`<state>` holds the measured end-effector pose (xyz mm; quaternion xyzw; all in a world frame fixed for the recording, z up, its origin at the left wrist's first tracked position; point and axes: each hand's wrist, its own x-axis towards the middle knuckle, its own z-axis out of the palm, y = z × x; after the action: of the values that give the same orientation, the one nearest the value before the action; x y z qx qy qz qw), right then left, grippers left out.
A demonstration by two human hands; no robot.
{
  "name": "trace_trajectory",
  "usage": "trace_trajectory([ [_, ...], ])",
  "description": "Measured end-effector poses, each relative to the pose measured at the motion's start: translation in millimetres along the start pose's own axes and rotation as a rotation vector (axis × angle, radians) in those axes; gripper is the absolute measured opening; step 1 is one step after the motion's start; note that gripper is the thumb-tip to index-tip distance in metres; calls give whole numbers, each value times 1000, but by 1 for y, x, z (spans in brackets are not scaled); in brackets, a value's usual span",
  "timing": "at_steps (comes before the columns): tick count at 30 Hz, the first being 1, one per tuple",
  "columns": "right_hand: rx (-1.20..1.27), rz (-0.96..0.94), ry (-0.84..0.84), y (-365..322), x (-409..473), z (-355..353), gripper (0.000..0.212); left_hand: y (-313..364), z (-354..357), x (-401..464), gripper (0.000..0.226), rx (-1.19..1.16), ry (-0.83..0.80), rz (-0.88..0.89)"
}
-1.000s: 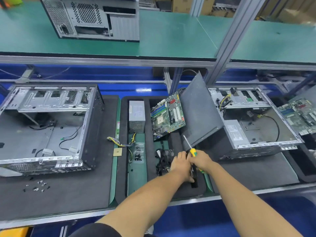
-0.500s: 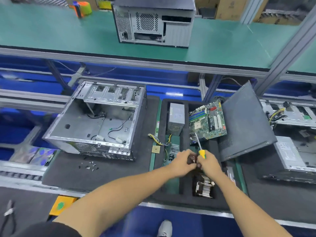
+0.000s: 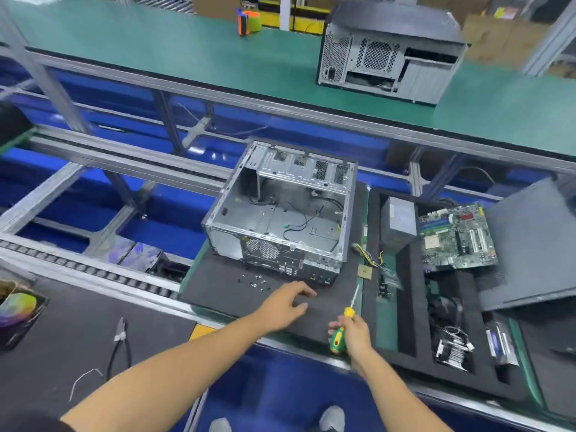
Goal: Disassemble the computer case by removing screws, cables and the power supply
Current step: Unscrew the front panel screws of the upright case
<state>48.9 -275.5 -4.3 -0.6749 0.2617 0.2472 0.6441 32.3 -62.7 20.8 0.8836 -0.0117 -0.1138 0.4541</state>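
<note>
An open, gutted computer case (image 3: 280, 219) lies on a dark foam mat (image 3: 218, 291), with loose black cables inside. Several small screws (image 3: 254, 280) are scattered on the mat in front of it. My left hand (image 3: 285, 302) hovers open over the mat, just right of the screws. My right hand (image 3: 353, 333) grips a yellow-green screwdriver (image 3: 341, 330), its shaft pointing up toward the case. In the foam tray (image 3: 405, 307) to the right lie a grey power supply (image 3: 400, 222), a green motherboard (image 3: 456, 238), and a heatsink (image 3: 452, 349).
A dark side panel (image 3: 530, 244) leans on the tray's right side. A closed case (image 3: 389, 54) stands on the green upper shelf. Cutters (image 3: 120, 335) and a wire lie on the black mat at left. A roller conveyor rail (image 3: 93, 272) runs along the front.
My view has swung left, bringing the gutted case to the centre. Both hands left the foam tray; the left hand opened and moved toward the screws, the right still holds the screwdriver.
</note>
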Motion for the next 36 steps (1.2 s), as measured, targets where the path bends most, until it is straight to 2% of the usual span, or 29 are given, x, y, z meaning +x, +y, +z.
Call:
trace_trajectory([
  [7, -106, -73, 66, 26, -27, 63, 9, -69, -42, -72, 34, 98, 133, 22],
  [11, -157, -138, 70, 44, -42, 90, 12, -113, -48, -115, 34, 182, 203, -35],
  [15, -135, -111, 74, 58, -53, 107, 21, -144, -64, -143, 29, 309, 53, -118],
  [20, -219, -78, 30, 74, -65, 120, 22, -174, -86, -166, 30, 318, -81, -218],
  [24, -272, -58, 9, 83, -70, 122, 17, -175, -89, -170, 25, 310, -113, -263],
  [31, -286, -45, 9, 87, -72, 123, 13, -157, -81, -147, 13, 206, 69, -585],
  [36, -282, -47, 20, 86, -71, 126, 10, -152, -77, -137, 26, 116, 118, -686],
])
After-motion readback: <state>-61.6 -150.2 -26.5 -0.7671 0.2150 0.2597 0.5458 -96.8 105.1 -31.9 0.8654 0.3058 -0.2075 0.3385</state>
